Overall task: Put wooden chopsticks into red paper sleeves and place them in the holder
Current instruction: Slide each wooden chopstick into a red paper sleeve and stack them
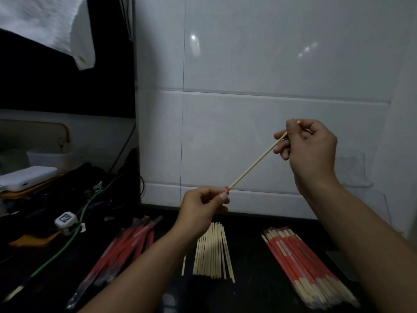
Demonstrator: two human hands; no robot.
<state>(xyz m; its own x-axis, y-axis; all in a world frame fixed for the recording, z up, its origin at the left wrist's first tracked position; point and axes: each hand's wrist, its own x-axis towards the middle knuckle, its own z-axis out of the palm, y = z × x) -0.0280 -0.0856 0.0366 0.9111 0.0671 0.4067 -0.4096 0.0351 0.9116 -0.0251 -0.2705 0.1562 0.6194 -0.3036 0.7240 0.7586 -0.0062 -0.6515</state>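
Note:
My right hand [306,145] pinches the upper end of a bare wooden chopstick [255,162], held slanting in the air before the tiled wall. My left hand [203,208] pinches its lower tip, where a bit of red [227,188] shows at the fingertips. On the dark counter below lie three piles: empty red paper sleeves [126,247] at the left, bare wooden chopsticks [213,251] in the middle, and sleeved chopsticks [302,265] at the right. A clear holder [356,172] hangs on the wall at the right.
Tangled cables with a green wire [67,242], a white tagged plug [65,222] and a white device [27,177] crowd the left of the counter. A white cloth [45,26] hangs at the top left. White tiles [248,64] back the counter.

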